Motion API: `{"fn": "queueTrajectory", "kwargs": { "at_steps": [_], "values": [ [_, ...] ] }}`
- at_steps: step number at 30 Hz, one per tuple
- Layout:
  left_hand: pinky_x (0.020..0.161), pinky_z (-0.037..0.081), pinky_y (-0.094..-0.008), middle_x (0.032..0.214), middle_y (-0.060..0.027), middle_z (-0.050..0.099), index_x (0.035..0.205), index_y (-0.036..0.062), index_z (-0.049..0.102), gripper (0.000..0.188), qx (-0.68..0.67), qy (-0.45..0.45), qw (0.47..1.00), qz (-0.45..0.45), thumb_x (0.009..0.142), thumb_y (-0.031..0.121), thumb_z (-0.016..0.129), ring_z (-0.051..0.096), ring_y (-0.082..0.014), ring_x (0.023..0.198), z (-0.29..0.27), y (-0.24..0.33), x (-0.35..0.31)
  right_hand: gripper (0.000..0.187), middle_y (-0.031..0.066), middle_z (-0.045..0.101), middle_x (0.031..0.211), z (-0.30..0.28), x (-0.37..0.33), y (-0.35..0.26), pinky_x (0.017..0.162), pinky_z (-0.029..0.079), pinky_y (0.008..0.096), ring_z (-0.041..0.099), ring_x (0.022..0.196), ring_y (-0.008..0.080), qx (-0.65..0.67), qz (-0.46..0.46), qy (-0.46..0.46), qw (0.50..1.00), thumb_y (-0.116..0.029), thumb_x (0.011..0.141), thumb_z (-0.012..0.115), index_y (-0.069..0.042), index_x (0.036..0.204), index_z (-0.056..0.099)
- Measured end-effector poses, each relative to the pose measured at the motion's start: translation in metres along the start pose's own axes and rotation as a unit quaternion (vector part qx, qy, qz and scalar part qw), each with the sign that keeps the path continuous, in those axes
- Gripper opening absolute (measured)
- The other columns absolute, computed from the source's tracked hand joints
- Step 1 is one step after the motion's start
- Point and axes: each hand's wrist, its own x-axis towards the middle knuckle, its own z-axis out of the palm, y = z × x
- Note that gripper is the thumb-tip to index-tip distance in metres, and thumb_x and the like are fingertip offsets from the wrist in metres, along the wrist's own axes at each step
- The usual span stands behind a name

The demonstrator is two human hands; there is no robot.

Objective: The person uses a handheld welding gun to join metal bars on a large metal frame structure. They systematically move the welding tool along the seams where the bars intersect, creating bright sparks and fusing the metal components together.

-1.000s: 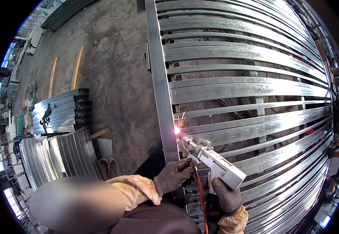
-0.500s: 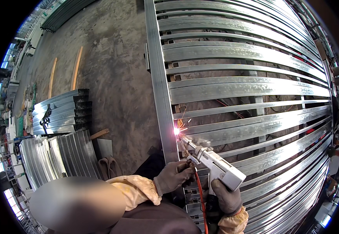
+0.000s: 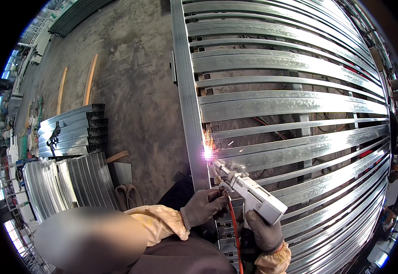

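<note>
Metal frame (image 3: 290,148) beneath white torch (image 3: 256,192)

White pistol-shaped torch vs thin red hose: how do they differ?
Colour: the white pistol-shaped torch is pale; the thin red hose is bright.
Shape: the torch is thick and straight-bodied; the hose is slender, gently curved.
Pose: the torch slants up-left, held by the grey-gloved right hand; the hose runs downward beside the grey-gloved left hand.
Shared: both sit near the hands.

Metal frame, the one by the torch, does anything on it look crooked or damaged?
Nothing stands out on the frame. The slats line up along the rail, and their bend fits the fisheye lens. Sparks beyond the torch hide one spot, so I can't judge that.
</note>
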Motion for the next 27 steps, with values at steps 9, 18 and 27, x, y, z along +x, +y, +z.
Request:
{"fn": "queueTrajectory", "kwargs": {
  "at_steps": [9, 18, 27],
  "values": [
    [0.062, 0.044, -0.0238, 0.081, -0.0003, 0.063, 0.103, 0.0013, 0.062, 0.025, 0.03, 0.004, 1.0, -0.004, 0.101, 0.026, 0.059, 0.055, -0.0054, 0.069, -0.0004, 0.0015, -0.001, 0.039, 0.0105, 0.066, 0.094, 0.0004, -0.0017, 0.0028, 0.068, 0.057, 0.0297, 0.067, 0.078, 0.0171, 0.02, 0.002, 0.003, 1.0, -0.006, 0.094, 0.058, 0.006, 0.129, 0.049],
    [0.063, 0.051, -0.0262, 0.084, -0.0053, 0.065, 0.103, -0.0001, 0.061, 0.025, 0.038, 0.002, 0.999, 0.009, 0.1, 0.025, 0.058, 0.064, -0.0128, 0.073, -0.0014, -0.0007, 0.0002, 0.039, 0.0091, 0.064, 0.092, 0.0029, -0.0024, 0.0013, 0.066, 0.056, 0.0297, 0.066, 0.075, 0.016, 0.023, -0.007, -0.001, 1.0, -0.006, 0.093, 0.058, 0.005, 0.129, 0.05],
    [0.064, 0.052, -0.0266, 0.084, -0.0051, 0.065, 0.105, -0.0006, 0.061, 0.027, 0.03, 0.004, 1.0, 0.007, 0.1, 0.026, 0.059, 0.065, -0.0122, 0.073, -0.0011, 0.0008, -0.0019, 0.038, 0.0073, 0.062, 0.089, 0.0083, -0.0038, -0.003, 0.063, 0.056, 0.03, 0.065, 0.072, 0.0158, 0.016, -0.027, 0.016, 0.999, -0.006, 0.093, 0.059, 0.006, 0.127, 0.05]
  ]
}}
